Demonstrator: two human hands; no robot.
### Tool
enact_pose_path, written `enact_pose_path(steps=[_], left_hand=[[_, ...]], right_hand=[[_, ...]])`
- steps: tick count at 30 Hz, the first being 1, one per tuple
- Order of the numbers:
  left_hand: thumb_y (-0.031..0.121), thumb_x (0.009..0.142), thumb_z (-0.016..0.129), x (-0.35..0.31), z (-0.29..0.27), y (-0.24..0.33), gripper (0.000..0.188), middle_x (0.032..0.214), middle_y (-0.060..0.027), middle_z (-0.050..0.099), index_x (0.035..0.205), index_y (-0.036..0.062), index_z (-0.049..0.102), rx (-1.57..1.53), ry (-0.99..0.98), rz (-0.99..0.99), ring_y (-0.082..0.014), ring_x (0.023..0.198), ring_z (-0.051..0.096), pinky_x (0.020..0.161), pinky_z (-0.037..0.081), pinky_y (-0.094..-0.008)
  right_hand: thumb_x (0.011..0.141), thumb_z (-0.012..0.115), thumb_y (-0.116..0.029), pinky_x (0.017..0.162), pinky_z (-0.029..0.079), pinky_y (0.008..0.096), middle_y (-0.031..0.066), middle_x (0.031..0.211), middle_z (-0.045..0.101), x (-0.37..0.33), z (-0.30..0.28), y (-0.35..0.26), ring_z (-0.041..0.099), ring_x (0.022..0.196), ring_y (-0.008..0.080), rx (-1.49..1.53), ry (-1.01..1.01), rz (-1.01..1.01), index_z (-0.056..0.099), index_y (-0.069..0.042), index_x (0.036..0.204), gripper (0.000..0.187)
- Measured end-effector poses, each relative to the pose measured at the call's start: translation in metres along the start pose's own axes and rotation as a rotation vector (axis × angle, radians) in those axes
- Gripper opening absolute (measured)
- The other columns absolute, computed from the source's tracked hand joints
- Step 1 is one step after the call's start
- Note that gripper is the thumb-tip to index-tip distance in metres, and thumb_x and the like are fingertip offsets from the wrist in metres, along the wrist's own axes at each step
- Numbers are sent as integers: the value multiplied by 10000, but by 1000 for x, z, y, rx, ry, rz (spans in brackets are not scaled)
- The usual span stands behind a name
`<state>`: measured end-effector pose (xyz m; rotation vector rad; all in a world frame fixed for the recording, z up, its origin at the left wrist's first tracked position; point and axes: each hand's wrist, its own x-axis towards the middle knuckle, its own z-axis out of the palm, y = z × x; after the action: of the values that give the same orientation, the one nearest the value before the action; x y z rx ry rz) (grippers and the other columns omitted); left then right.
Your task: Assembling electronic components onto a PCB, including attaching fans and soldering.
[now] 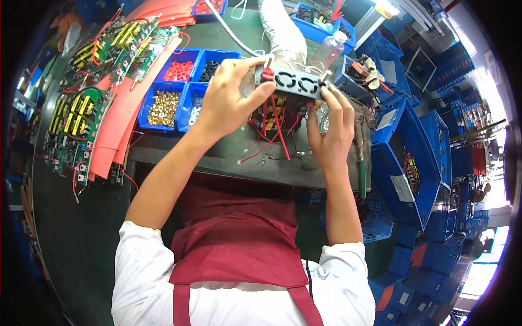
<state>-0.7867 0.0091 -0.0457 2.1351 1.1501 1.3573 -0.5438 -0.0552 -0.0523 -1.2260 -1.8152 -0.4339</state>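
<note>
Between my two hands is a silver metal end panel [297, 81] with two round fan cutouts and a post sticking up at each end. My left hand [227, 96] pinches its left end beside a red terminal part [267, 75]. At the right end, the fingers of my right hand [334, 122] are closed on the panel near a black part. Below it sits a circuit assembly [280, 111] with dark and yellowish components, partly hidden by the panel and my hands. Red wires [281, 136] trail from it toward the bench's front edge.
Blue bins hold brass nuts [163, 108], red parts [178, 71] and dark parts. Circuit boards [79, 117] lie on orange sheets [111, 138] at left. A silver duct [283, 30], a clear bottle [330, 50] and a green-handled screwdriver [361, 174] are nearby. Blue crates [399, 163] stand at right.
</note>
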Motion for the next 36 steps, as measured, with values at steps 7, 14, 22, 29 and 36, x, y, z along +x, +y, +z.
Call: enact_pose_path(steps=[7, 14, 22, 29, 36], left_hand=[[620, 933, 673, 10, -31, -8, 683, 1153, -238, 633, 1354, 83, 660, 97, -149, -81, -395, 1139, 608, 1021, 477, -442], [256, 975, 690, 13, -114, -29, 265, 911, -147, 737, 1129, 42, 717, 352, -156, -96, -291, 848, 710, 796, 547, -397], [61, 846, 669, -59, -150, -131, 177, 985, -203, 749, 1003, 7, 730, 881, -688, -306, -383, 962, 721, 878, 570, -479], [65, 839, 679, -74, -149, -137, 134, 988, -223, 732, 962, 13, 680, 902, -722, -367, -404, 986, 708, 877, 557, -510], [93, 836, 732, -79, -155, -129, 153, 986, -217, 726, 965, 24, 688, 764, -619, -322, -411, 961, 702, 833, 545, -504]], right_hand=[[892, 717, -44, 975, 504, 451, 184, 1215, 668, 33, -13, -48, 626, 1146, 374, -39, -47, 39, 654, -17, 1208, 324], [930, 629, -87, 762, 549, 484, 190, 901, 701, 51, 27, -142, 704, 886, 391, 298, -727, -242, 656, -21, 918, 73], [863, 630, -65, 707, 599, 467, 177, 839, 747, 34, 161, -153, 756, 814, 351, -52, -1057, -489, 737, -45, 867, 109], [843, 661, -73, 711, 609, 436, 155, 882, 773, 27, 187, -143, 772, 832, 324, -19, -974, -425, 780, -53, 845, 121], [800, 668, -7, 775, 611, 439, 187, 942, 766, 42, 188, -140, 758, 918, 359, 20, -1112, -495, 770, -8, 870, 124]])
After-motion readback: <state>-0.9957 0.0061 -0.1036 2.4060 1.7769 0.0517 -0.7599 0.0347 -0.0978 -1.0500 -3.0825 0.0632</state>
